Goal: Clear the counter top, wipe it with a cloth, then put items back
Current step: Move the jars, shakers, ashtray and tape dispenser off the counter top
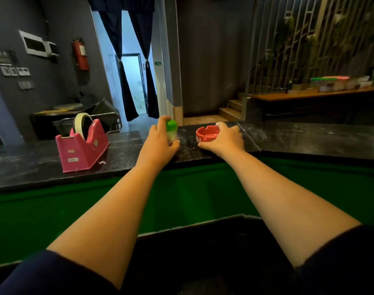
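Note:
A dark stone counter top (298,139) runs across the view above a green front panel. My left hand (160,139) grips a small clear jar with a green cap (172,132) that stands on the counter. My right hand (226,138) holds the right side of a red ashtray (206,134), which also sits on the counter. A pink tape dispenser (81,145) with a roll of tape stands further left on the counter, apart from both hands. No cloth is in view.
Behind the counter at left is a metal cart (90,122). A curtained doorway (133,81) opens straight ahead. Wooden steps (233,109) and a wooden shelf (309,94) with plastic containers lie at the right. A fire extinguisher (81,54) hangs on the left wall.

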A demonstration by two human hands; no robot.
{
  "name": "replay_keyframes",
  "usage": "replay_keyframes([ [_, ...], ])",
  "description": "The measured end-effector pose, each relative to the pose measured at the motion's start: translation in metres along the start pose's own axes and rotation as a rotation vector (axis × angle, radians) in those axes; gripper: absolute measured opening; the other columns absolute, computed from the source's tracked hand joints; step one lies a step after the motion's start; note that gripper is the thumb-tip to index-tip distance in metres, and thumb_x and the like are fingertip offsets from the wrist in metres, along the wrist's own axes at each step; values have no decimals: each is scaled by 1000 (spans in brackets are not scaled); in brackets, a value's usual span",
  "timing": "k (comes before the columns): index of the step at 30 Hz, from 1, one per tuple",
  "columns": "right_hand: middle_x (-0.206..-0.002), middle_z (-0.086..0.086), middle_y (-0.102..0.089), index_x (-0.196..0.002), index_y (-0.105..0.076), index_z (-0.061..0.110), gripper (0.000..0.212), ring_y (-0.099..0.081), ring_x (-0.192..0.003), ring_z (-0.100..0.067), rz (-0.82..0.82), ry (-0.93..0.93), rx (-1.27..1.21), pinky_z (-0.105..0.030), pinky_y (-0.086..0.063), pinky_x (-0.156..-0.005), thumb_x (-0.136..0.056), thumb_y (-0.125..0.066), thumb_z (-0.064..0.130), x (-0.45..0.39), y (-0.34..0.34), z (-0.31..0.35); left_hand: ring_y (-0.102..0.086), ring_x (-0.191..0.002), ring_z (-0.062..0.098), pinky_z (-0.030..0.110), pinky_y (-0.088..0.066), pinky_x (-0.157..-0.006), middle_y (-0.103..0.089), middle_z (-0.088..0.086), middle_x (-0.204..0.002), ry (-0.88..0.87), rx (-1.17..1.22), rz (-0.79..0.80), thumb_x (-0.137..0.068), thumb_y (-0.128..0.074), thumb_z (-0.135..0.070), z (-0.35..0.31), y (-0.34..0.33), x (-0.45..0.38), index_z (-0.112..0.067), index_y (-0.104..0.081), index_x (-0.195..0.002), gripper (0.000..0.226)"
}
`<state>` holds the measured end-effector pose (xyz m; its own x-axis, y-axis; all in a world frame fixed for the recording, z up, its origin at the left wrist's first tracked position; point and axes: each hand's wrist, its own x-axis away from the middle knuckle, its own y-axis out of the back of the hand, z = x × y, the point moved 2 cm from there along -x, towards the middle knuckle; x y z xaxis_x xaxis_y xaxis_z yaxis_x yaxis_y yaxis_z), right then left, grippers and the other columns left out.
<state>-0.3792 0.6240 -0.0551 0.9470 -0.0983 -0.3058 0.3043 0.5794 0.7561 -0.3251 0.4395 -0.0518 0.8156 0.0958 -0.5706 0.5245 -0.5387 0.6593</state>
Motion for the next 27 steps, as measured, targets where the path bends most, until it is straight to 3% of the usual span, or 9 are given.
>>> replay_keyframes([
  [8,-138,-10,-32,-147,-28,24,103,-34,-131,-30,-54,139,-129,-39,-38,-102,-64,-81,54,67,-1,28,-51,-87,14,17,-40,-69,-46,7,-123,-68,79,-104,-85,-65,-19,-8,74,60,-26,-34,-133,58],
  [12,-138,-8,-32,-149,-24,22,107,-35,-130,-27,-54,239,-189,-36,-38,-100,-64,-81,52,139,-4,55,-50,-97,12,18,-40,-79,-47,6,-129,-55,63,-122,-83,-68,-20,7,123,125,-27,-36,-133,59],
  [20,-140,-7,-31,-150,-23,17,109,-36,-130,-23,93,365,-284,-33,-37,-102,-65,-81,53,295,-47,107,-50,-91,13,24,-39,-79,-48,4,-113,130,-40,-118,-80,-68,-18,72,206,297,-29,-37,-138,66],
  [27,-139,-6,-31,-150,-23,15,110,-36,-129,-21,232,422,-369,-25,-33,-101,-64,-82,52,415,-114,141,-54,-98,19,25,-41,-80,-49,2,-115,306,-134,-89,-79,-68,-23,127,250,438,-31,-37,-137,66],
])
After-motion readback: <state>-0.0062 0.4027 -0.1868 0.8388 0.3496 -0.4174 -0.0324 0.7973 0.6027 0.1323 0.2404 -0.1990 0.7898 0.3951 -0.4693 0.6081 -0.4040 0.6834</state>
